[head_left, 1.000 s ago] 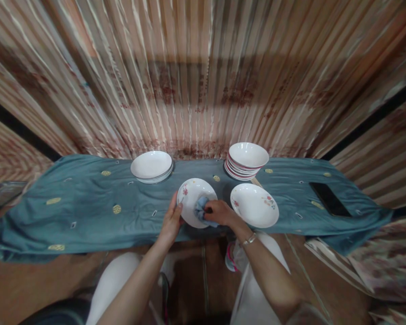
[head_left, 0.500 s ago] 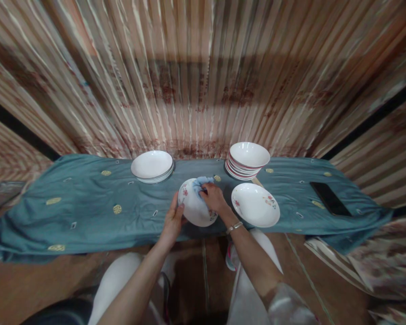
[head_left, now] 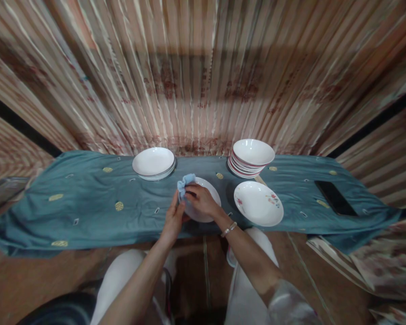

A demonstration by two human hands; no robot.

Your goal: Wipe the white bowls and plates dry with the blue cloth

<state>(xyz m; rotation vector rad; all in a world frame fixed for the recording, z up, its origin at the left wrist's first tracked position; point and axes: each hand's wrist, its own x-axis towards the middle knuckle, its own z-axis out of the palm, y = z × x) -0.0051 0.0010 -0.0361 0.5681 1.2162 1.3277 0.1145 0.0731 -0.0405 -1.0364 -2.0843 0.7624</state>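
Observation:
A white plate [head_left: 208, 192] is held up over the near part of the table, its left side gripped by my left hand [head_left: 173, 219]. My right hand [head_left: 201, 199] is closed on a light blue cloth [head_left: 186, 181], pressed to the plate's upper left rim. Part of the plate's face is hidden behind my right hand. Just right of it lies a white plate with flowers [head_left: 259, 204].
Behind the flowered plate stands a stack of white bowls [head_left: 252, 155] with red rims. A stack of white plates [head_left: 154, 162] is at the back left. A black phone [head_left: 335, 197] lies right on the green tablecloth [head_left: 98, 212]. A striped curtain [head_left: 189, 90] hangs behind.
My right hand has moved the cloth left across the plate, from its upper right part to the upper left rim. My left hand keeps its hold on the plate.

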